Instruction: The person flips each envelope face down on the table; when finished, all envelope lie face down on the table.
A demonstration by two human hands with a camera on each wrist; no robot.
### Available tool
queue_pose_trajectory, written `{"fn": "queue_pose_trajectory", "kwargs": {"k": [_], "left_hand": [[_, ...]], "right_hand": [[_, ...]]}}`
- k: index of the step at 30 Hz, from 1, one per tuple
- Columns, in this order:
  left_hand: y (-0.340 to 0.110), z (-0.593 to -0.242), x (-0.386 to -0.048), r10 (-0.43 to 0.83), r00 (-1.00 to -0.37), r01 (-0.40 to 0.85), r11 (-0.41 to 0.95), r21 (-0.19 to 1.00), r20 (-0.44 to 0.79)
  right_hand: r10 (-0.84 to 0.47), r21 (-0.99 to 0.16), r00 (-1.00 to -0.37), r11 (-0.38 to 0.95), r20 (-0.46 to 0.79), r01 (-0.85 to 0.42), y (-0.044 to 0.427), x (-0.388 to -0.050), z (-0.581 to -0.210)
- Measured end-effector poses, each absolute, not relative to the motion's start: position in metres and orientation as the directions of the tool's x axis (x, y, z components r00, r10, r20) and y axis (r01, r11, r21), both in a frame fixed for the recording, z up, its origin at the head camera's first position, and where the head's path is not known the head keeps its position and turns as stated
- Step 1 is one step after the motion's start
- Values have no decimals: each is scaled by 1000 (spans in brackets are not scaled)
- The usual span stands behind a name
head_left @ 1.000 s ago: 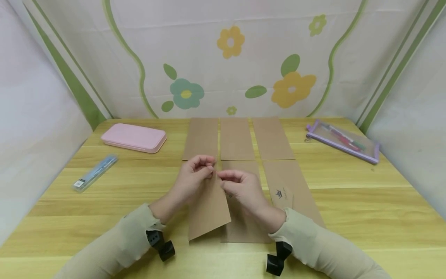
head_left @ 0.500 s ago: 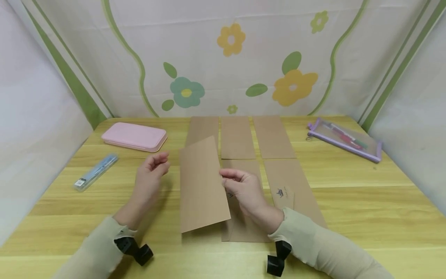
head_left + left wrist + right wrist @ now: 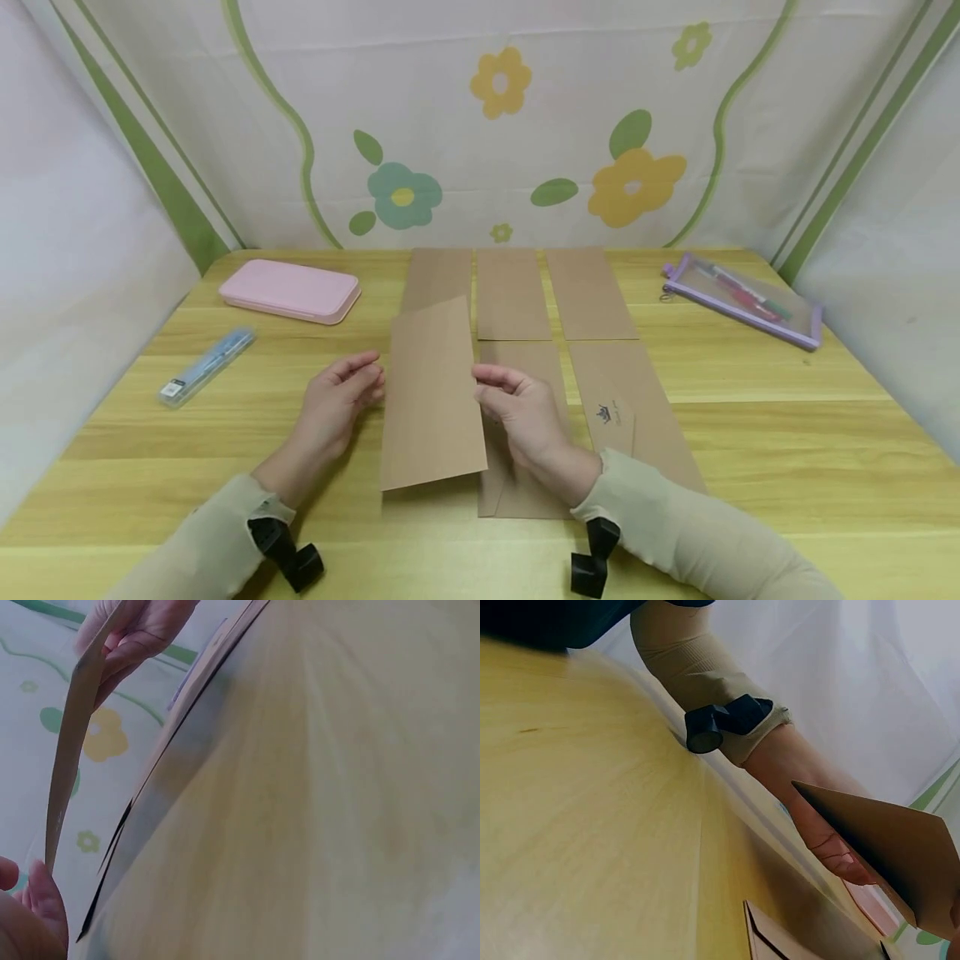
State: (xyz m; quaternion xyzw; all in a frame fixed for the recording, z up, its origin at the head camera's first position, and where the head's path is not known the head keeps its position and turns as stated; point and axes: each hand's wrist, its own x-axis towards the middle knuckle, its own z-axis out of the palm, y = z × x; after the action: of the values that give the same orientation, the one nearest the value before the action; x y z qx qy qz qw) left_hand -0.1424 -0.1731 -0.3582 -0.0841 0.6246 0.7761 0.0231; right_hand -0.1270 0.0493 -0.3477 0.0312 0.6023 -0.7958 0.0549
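A brown kraft envelope [image 3: 433, 400] is held up, tilted, above the table at the middle of the head view, its plain face showing. My right hand [image 3: 525, 412] pinches its right edge between thumb and fingers. At the left edge is my left hand [image 3: 337, 408], fingers bent and fingertips close to the paper; whether they grip it I cannot tell. In the left wrist view the envelope [image 3: 71, 742] appears nearly edge-on, with left fingertips [image 3: 46, 896] at its lower end. The right wrist view shows the envelope [image 3: 900, 855] partly covering the left hand [image 3: 829, 844].
More kraft envelopes lie in rows on the wooden table [image 3: 787, 467]; one envelope [image 3: 618, 408] bears a crown print. A pink case [image 3: 291, 287] and a clear box [image 3: 206, 367] with blue contents stand left. A purple-edged mesh pouch [image 3: 742, 300] with pens lies right.
My left hand let go of the envelope's top, swung out left, then came in to its left edge. The envelope rose and turned to face the head camera, while my right hand stayed pinching it.
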Motion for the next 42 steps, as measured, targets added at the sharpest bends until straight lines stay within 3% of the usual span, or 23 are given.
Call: {"fn": "queue_pose_trajectory", "kwargs": {"k": [7, 15, 28, 42], "left_hand": [[-171, -359, -142, -24, -983, -176, -136, 975, -181], [-178, -364, -146, 4, -982, -187, -42, 981, -187], [-194, -357, -150, 99, -983, -108, 359, 927, -153], [-190, -355, -147, 138, -972, -78, 574, 815, -190]], "right_hand": [[-59, -960, -990, -246, -126, 137, 48, -127, -353], [-161, -964, -972, -177, -171, 199, 51, -130, -359], [-442, -950, -842, 105, -310, 295, 59, -143, -359], [-496, -928, -784, 185, -373, 324, 60, -147, -355]]}}
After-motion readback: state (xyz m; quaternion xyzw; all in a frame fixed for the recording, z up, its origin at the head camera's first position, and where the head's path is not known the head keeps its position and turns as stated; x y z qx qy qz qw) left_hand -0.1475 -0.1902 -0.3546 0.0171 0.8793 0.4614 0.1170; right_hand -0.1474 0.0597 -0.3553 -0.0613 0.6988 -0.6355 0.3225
